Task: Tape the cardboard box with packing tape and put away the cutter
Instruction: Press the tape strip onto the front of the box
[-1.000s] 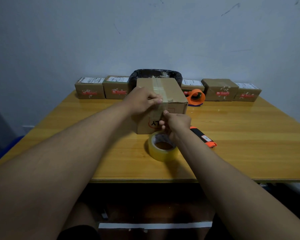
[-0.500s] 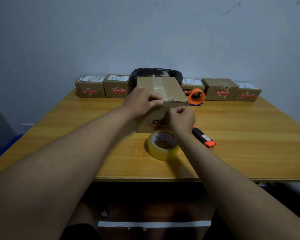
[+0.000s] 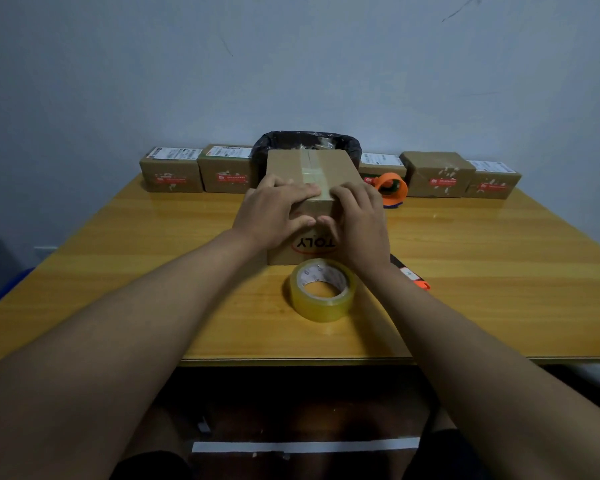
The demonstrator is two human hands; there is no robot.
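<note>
Box (image 3: 310, 174) sits under both flat-pressing hands, left (image 3: 274, 211) and right (image 3: 359, 221), neither gripping anything, while the cutter (image 3: 411, 273) lies just right of the right wrist, long axis slanting away, so nearer that hand.

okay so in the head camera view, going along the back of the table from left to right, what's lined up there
Left parcel → second parcel → black-lined bin → orange tape dispenser → crumpled parcel → right-end parcel. One more labelled parcel sits behind the dispenser, mostly hidden.

Five small labelled boxes (image 3: 171, 174) and a black-lined bin (image 3: 307, 142) line the wooden table's (image 3: 499, 278) far edge.
</note>
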